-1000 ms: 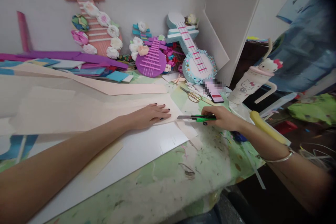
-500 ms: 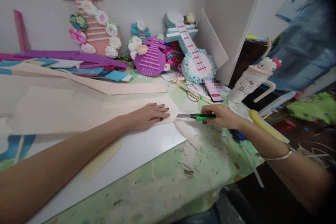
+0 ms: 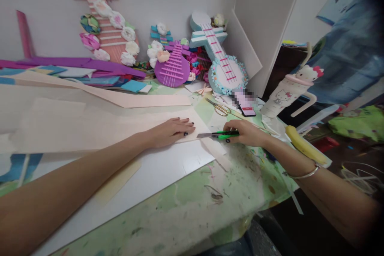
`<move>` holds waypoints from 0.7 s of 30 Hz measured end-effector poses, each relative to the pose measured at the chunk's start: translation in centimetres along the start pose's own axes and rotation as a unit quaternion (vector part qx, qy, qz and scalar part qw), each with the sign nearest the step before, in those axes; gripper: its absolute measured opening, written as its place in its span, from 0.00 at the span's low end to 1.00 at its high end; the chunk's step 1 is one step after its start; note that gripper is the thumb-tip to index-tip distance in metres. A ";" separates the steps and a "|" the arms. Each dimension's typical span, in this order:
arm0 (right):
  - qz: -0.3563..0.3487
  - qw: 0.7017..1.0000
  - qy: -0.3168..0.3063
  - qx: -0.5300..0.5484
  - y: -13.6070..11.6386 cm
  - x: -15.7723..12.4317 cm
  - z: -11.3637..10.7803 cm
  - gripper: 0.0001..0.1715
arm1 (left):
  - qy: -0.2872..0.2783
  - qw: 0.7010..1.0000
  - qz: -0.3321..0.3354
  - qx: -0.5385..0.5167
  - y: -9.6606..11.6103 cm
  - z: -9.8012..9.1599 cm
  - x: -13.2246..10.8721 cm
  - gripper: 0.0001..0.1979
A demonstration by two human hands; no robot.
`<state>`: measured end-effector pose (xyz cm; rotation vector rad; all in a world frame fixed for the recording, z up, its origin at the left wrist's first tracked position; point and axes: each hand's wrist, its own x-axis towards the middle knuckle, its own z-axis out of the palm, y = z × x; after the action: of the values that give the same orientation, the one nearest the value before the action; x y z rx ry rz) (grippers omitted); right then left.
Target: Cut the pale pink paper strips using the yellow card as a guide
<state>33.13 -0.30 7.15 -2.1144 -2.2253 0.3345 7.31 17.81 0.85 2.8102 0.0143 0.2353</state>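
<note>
My left hand point(image 3: 168, 133) lies flat with spread fingers on a pale pink sheet point(image 3: 105, 122), near its right end. My right hand point(image 3: 244, 133) is closed round a green and black utility knife point(image 3: 223, 135). The knife's long blade points left, its tip at the sheet's edge just right of my left fingertips. Under the sheet lies a white board point(image 3: 168, 172). A narrow pale strip point(image 3: 217, 155) slants away below the blade. Behind the sheet runs a longer pink strip point(image 3: 159, 101).
Gold-handled scissors point(image 3: 220, 109) and a phone point(image 3: 247, 109) lie behind my right hand. A white tumbler point(image 3: 283, 96) and a banana point(image 3: 303, 144) are at the right. Decorated instrument models, including a purple one point(image 3: 172, 70), stand along the wall.
My right hand has moved left with the knife, bringing the blade closer to my left fingers and over the sheet's edge. My left hand is nearly still, its thumb slightly shifted.
</note>
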 end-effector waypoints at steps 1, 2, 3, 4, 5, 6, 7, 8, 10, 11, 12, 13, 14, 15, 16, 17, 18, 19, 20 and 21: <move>-0.003 1.000 0.000 0.001 0.0 0.1 0.0 0.11 | 0.003 1.000 0.001 -0.001 0.0 0.0 0.0 0.20; -0.005 1.000 0.000 0.003 0.0 0.2 0.0 0.11 | 0.007 1.000 0.001 -0.002 0.0 0.0 0.0 0.20; -0.004 1.000 0.000 0.005 0.0 0.3 -0.1 0.11 | 0.013 1.000 0.002 -0.002 0.0 0.1 -0.1 0.20; -0.002 1.000 0.002 0.008 0.1 0.3 -0.2 0.11 | 0.019 1.000 0.002 -0.002 0.0 0.1 -0.1 0.19; 0.001 1.000 0.004 0.011 0.2 0.3 -0.2 0.11 | 0.025 1.000 0.002 -0.001 0.0 0.1 -0.1 0.19; 0.004 1.000 0.007 0.013 0.4 0.3 -0.3 0.11 | 0.031 1.000 0.002 -0.001 -0.1 0.2 -0.2 0.18; 0.007 1.000 0.010 0.014 0.5 0.3 -0.4 0.11 | 0.037 0.999 0.003 0.000 -0.1 0.2 -0.2 0.18; 0.009 1.000 0.010 0.014 0.7 0.2 -0.4 0.10 | 0.040 0.999 0.004 0.001 0.0 0.2 -0.2 0.18; 0.009 1.000 0.007 0.013 1.0 0.1 -0.5 0.10 | 0.046 0.999 0.007 0.001 0.0 0.2 -0.2 0.17; 0.009 1.000 0.004 0.013 1.1 0.1 -0.5 0.10 | 0.049 0.999 0.009 0.001 0.0 0.2 -0.2 0.17; 0.010 1.000 0.001 0.014 1.2 0.0 -0.5 0.10 | 0.051 0.999 0.010 0.001 0.0 0.2 -0.2 0.17; 0.013 1.000 -0.003 0.014 1.3 0.0 -0.5 0.10 | 0.053 0.999 0.011 0.002 0.1 0.2 -0.2 0.17; 0.016 1.000 -0.006 0.013 1.3 0.0 -0.5 0.10 | 0.055 0.998 0.012 0.002 0.1 0.2 -0.2 0.17; 0.019 1.000 -0.010 0.012 1.3 0.1 -0.5 0.10 | 0.057 0.998 0.013 0.002 0.1 0.2 -0.2 0.17; 0.021 1.000 -0.014 0.013 1.3 0.1 -0.5 0.10 | 0.058 0.998 0.013 0.003 0.1 0.1 -0.2 0.17; 0.022 1.000 -0.017 0.015 1.2 0.2 -0.5 0.10 | 0.058 0.998 0.014 0.003 0.2 0.1 -0.2 0.17; 0.022 0.999 -0.019 0.018 1.0 0.2 -0.5 0.10 | 0.059 0.998 0.015 0.004 0.2 0.1 -0.2 0.17; 0.020 0.999 -0.021 0.024 0.9 0.3 -0.5 0.10 | 0.059 0.998 0.015 0.004 0.1 0.2 -0.2 0.17; 0.017 0.999 -0.022 0.031 0.7 0.4 -0.5 0.10 | 0.060 0.998 0.016 0.005 0.1 0.2 -0.3 0.17; 0.013 0.999 -0.023 0.036 0.5 0.5 -0.4 0.10 | 0.061 0.998 0.016 0.005 0.1 0.2 -0.3 0.17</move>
<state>33.68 0.23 7.44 -2.1208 -2.1771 0.4631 7.08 17.63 0.68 2.8037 -0.0011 0.4151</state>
